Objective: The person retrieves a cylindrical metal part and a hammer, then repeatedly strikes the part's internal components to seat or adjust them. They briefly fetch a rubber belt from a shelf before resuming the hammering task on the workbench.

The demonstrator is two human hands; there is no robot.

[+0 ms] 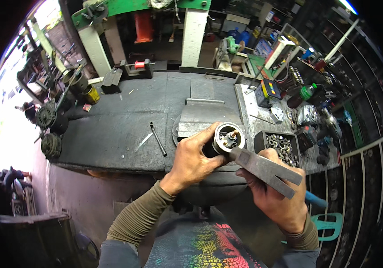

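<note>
My left hand (196, 158) is wrapped around a round metal housing (216, 142), its open end tilted up towards me. Inside the housing sit small brass-coloured and dark parts; what they are exactly I cannot make out. In my closed right hand (285, 203) is a claw hammer (262, 167), gripped close to its grey head. The hammer's narrow end touches or nearly touches the housing's lower right rim, while its notched claw points to the lower right. A blue handle shows past my right palm. Both hands are above the near side of a bench vise (207, 114).
A metal socket wrench (158, 139) lies on the dark workbench (111, 129), left of the vise. Right of my hands is a box of small metal rings (280, 147). Farther right are a battery (268, 93) and a green-capped bottle (305, 94). A teal stool (329, 225) stands below.
</note>
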